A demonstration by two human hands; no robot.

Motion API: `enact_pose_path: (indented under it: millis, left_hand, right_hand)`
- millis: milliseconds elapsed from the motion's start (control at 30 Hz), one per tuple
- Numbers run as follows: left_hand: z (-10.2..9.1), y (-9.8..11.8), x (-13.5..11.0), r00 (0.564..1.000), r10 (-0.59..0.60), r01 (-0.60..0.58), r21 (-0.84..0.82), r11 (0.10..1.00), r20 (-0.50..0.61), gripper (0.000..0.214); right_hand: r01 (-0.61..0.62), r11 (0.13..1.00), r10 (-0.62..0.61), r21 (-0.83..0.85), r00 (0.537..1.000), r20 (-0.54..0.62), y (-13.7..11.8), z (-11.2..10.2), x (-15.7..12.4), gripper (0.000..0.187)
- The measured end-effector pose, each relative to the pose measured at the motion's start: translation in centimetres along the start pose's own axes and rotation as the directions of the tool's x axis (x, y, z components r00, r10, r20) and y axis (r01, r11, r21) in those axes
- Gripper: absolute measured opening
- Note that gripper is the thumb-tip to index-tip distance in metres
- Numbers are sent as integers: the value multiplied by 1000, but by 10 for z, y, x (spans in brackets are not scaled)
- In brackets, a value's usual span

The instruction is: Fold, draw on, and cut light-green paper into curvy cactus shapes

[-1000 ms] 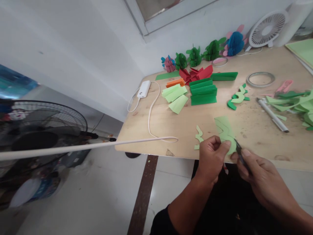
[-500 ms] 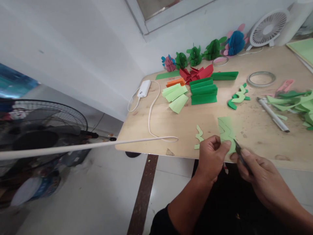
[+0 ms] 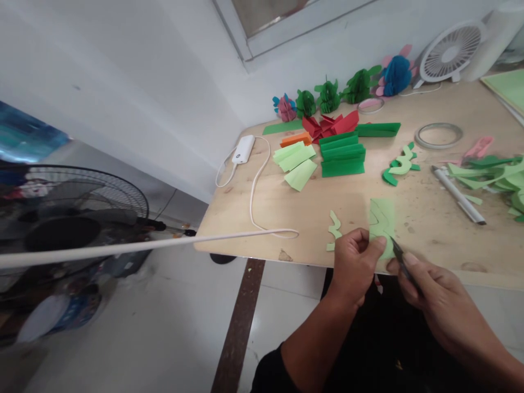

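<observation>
My left hand (image 3: 360,254) pinches a light green paper piece (image 3: 382,213) between thumb and fingers, over the table's front edge. Wavy pencil lines run across the paper. My right hand (image 3: 423,278) is closed around a pair of dark scissors (image 3: 399,254), whose blades meet the paper's right side; the handles are mostly hidden by my fingers. Just left of my left hand lies a wavy light green cutout (image 3: 334,224). Farther back rests a small stack of wavy green cutouts (image 3: 403,162).
Folded green paper (image 3: 343,166), light green strips (image 3: 301,173) and red paper (image 3: 331,125) lie mid-table. A marker (image 3: 460,196), tape roll (image 3: 439,126) and paper scraps (image 3: 499,180) are on the right. A white cable (image 3: 164,244) stretches off left from a power bank (image 3: 244,148). A small fan (image 3: 448,53) stands behind.
The view has shifted slightly. The paper's upper part has swung a little to the right in my left hand, and the scissors stay at its right side.
</observation>
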State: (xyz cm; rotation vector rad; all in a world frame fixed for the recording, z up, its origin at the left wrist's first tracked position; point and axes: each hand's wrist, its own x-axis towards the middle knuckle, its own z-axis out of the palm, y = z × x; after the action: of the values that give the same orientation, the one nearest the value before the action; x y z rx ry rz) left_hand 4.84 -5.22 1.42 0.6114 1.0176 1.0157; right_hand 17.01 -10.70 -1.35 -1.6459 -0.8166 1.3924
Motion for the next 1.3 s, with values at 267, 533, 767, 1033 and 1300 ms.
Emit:
enact_pose_path:
  millis: [267, 533, 767, 1033, 1300]
  left_hand:
    - [1, -1, 0, 999, 27, -27, 3, 1000, 29, 36]
    - [1, 1, -1, 999, 28, -28, 3, 1000, 26, 33]
    - [-1, 0, 1, 1000, 17, -17, 23, 1000, 17, 34]
    - [-3, 0, 1, 1000, 19, -20, 51, 998, 19, 30]
    - [-4, 0, 1, 1000, 3, -4, 55, 998, 23, 28]
  right_hand:
    - [53, 999, -53, -8, 998, 19, 0, -1, 1, 59]
    - [42, 999, -42, -31, 999, 12, -8, -1, 1, 61]
    - [44, 997, -43, -60, 999, 2, -5, -2, 0, 62]
    - [58, 995, -56, -86, 998, 30, -6, -2, 1, 61]
    - [75, 992, -73, -102, 997, 25, -7, -3, 2, 64]
